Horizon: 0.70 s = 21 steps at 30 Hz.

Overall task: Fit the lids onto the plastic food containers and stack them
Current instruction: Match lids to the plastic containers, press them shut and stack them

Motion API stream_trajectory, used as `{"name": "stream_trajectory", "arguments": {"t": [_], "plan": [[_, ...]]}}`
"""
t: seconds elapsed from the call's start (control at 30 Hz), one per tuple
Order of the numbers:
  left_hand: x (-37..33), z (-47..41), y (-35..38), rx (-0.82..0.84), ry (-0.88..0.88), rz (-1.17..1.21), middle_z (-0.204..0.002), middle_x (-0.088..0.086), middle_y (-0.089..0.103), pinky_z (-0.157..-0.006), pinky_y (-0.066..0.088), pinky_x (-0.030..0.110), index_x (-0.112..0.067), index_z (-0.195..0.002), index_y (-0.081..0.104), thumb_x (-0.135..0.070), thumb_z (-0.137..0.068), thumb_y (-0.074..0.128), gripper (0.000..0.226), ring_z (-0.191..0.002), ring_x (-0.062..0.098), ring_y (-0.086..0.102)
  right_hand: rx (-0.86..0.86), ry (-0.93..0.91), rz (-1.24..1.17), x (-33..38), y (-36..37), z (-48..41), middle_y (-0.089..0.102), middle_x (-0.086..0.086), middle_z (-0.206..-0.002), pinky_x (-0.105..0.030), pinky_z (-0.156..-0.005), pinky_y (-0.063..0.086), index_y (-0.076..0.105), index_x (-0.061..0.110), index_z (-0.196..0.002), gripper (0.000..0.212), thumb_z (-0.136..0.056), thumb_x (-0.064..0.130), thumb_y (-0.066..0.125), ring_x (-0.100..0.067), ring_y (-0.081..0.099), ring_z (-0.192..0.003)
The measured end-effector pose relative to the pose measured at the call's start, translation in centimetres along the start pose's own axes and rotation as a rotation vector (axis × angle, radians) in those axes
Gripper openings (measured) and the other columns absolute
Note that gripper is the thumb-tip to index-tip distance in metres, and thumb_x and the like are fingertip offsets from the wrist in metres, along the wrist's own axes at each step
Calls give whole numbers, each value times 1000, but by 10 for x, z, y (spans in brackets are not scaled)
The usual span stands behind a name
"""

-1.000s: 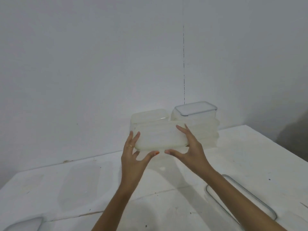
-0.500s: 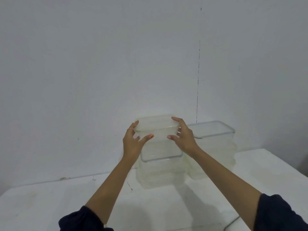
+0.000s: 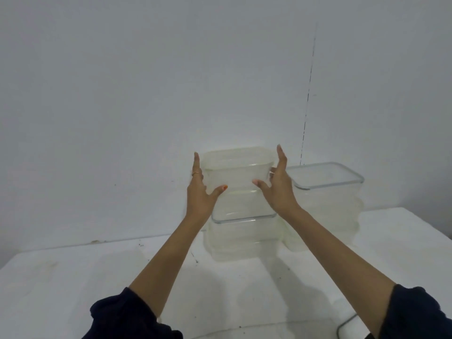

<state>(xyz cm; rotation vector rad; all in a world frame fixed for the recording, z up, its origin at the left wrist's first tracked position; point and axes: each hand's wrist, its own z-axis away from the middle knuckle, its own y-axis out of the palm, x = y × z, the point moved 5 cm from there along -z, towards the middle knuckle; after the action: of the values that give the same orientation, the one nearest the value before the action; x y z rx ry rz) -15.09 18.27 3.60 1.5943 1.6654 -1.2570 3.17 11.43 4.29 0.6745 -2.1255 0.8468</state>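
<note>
Two stacks of clear lidded plastic containers stand at the back of the white table (image 3: 73,277), against the wall. The top container (image 3: 238,172) sits on the left stack (image 3: 244,241). My left hand (image 3: 199,192) lies against its left side with fingers straight up and thumb across the front. My right hand (image 3: 278,189) mirrors it on the right side, fingers straight, thumb pointing inward. The right stack (image 3: 325,204) stands just beside, topped by a lid with a grey seal.
A loose lid with a grey rim (image 3: 344,326) shows at the bottom right edge of the table. The white wall rises right behind both stacks. Dark sleeves cover my upper forearms at the bottom of the view.
I lifted the container from in front of the stacks and set it on the left stack. My fingers have straightened from a curled hold to flat against its sides.
</note>
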Motion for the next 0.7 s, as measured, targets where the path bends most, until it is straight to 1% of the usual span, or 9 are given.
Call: {"name": "stream_trajectory", "arguments": {"t": [0.03, 0.07, 0.17, 0.23, 0.3, 0.43, 0.5, 0.63, 0.7], "plan": [[-1, 5, -2, -41, -1, -8, -154, 11, 28, -112, 33, 39, -29, -151, 2, -13, -82, 72, 99, -140, 24, 31, -50, -12, 11, 2, -4, 5, 37, -9, -145, -41, -108, 36, 2, 17, -151, 93, -84, -2, 64, -28, 44, -126], [-2, 14, -9, -88, -13, -8, -155, 10, 25, -113, 32, 42, -29, -151, 3, -13, -84, 70, 97, -141, 23, 30, -106, -23, 14, 5, -6, 14, 27, -9, -151, -42, -110, 32, 5, 13, -151, 89, -83, -7, 59, -30, 36, -132], [-2, 50, -22, -142, -80, 21, -148, 7, 36, -105, 39, 32, -24, -149, 20, -9, -88, 63, 75, -129, 17, 42, -252, -28, 18, 16, -15, 55, 36, -14, -133, -28, -96, 36, 16, 14, -149, 80, -81, -14, 47, -24, 38, -123], [1, 79, -34, -144, -129, 11, -138, 5, 44, -94, 43, 26, -20, -142, 35, -6, -89, 60, 61, -115, 12, 49, -254, -86, -15, 25, -12, 88, 37, -13, -126, -28, -90, 40, 24, 12, -144, 74, -79, -15, 47, -22, 43, -114], [6, 111, -52, -144, -181, -18, -130, 4, 50, -88, 45, 23, -19, -134, 44, -3, -88, 58, 51, -108, 11, 51, -170, -69, -45, 26, 4, 117, 38, -9, -121, -30, -86, 42, 30, 11, -140, 69, -79, -15, 47, -20, 45, -106], [14, 173, -101, -198, -253, -108, -117, -1, 57, -72, 43, 4, -14, -119, 58, 0, -87, 55, 34, -100, 9, 55, 87, -10, -48, 25, 50, 169, 39, -4, -111, -39, -83, 48, 40, 9, -131, 58, -79, -14, 48, -21, 47, -95], [17, 202, -129, -263, -272, -149, -116, 0, 61, -72, 43, 3, -11, -113, 61, 1, -86, 54, 31, -97, 9, 56, 234, 8, -44, 30, 74, 193, 41, -4, -109, -40, -83, 49, 46, 9, -126, 52, -79, -14, 48, -20, 48, -92], [18, 259, -195, -495, -329, -202, -107, 1, 64, -70, 43, 3, -8, -107, 65, 4, -84, 53, 29, -90, 8, 58, 527, -31, -49, 59, 128, 235, 48, -8, -109, -30, -78, 46, 53, 11, -118, 42, -82, -11, 49, -18, 51, -88], [15, 285, -229, -638, -334, -206, -102, 1, 65, -69, 44, 2, -7, -105, 65, 6, -84, 52, 27, -85, 5, 58, 651, -56, -72, 79, 156, 253, 50, -8, -107, -21, -75, 45, 57, 13, -113, 38, -84, -9, 48, -17, 52, -86]]}}
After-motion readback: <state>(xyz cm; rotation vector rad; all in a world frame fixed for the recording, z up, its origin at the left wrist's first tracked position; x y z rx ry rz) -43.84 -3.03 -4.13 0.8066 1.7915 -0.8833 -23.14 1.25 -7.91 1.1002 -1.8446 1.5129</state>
